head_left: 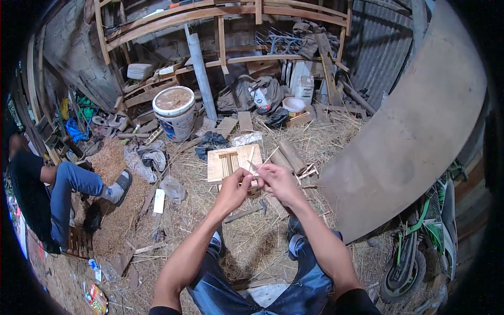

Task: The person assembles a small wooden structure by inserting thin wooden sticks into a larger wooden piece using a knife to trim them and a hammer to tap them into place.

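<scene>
Low at the centre, my left hand (236,186) pinches a thin pale wooden stick (270,156). My right hand (278,184) is closed just beside it on a slim greyish object, perhaps a blade, too small to make out clearly. Behind and below both hands lies a light wooden block or board (216,169) with a grooved rectangular recess. A hammer (244,212) lies on the straw-covered ground nearer to me, partly hidden by my right hand and arm.
Another person (76,186) sits at the left. A white bucket (173,121), small tub (294,105) and scrap wood stand or lie behind. A large curved sheet (404,121) and a green motorbike (430,231) are at the right. Wooden racks line the back wall.
</scene>
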### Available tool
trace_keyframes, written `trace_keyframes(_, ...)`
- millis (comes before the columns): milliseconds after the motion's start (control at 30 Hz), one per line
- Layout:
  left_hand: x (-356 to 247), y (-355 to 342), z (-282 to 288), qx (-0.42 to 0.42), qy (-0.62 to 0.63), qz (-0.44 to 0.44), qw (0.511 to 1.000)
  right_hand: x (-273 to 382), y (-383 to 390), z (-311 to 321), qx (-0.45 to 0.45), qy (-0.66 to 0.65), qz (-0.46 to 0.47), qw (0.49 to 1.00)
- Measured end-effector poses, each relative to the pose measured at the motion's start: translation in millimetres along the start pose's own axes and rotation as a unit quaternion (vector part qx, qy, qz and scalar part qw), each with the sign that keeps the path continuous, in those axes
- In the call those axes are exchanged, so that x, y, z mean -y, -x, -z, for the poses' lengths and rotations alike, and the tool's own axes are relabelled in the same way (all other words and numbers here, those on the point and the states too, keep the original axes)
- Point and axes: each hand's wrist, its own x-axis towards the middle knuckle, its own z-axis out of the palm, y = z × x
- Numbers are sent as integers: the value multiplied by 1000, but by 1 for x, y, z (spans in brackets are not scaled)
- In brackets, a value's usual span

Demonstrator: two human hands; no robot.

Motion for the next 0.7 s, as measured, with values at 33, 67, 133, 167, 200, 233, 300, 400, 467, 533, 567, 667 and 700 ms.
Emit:
trace_keyframes(33, -8, 3, 1, 7, 7, 10, 1000, -2, 0, -5, 24, -25, -18, 999)
trace_keyframes(67, -12, 4, 2, 14, 14, 20, 1000, -3, -1, -4, 16, -34, -26, 999)
trace_keyframes(133, -8, 5, 2, 20, 8, 9, 1000, -2, -9, 4, 3, -50, -42, 998)
trace_keyframes(167, -6, 5, 3, 20, 8, 3, 1000, 1, -12, 11, -34, -49, -34, 998)
trace_keyframes(200, -1, 5, 3, 17, 6, -15, 1000, 6, -15, 21, -70, -47, -25, 996)
trace_keyframes(233, 5, 5, 3, 17, 5, -35, 999, 11, -17, 34, -110, -45, -16, 993)
trace_keyframes(300, 10, 9, 8, 2, -18, -46, 999, 21, -20, 61, -219, -55, -13, 974)
trace_keyframes(400, 10, 7, 14, -28, -60, -32, 997, 15, -16, 85, -249, -57, 43, 966)
trace_keyframes(467, 12, 5, 14, -38, -62, -31, 997, 14, -10, 66, -173, -28, 40, 984)
trace_keyframes(533, 12, 1, 10, -47, -84, -30, 995, 13, -5, 43, -103, -19, 35, 994)
trace_keyframes(567, 12, -1, 8, -49, -97, -30, 994, 12, -4, 32, -70, -27, 31, 997)
trace_keyframes(667, 11, -3, 3, -49, -95, -46, 993, 9, 2, 0, 23, -43, -37, 998)
trace_keyframes(700, 9, -3, 2, -45, -92, -49, 994, 4, 0, -3, 31, -55, -34, 997)
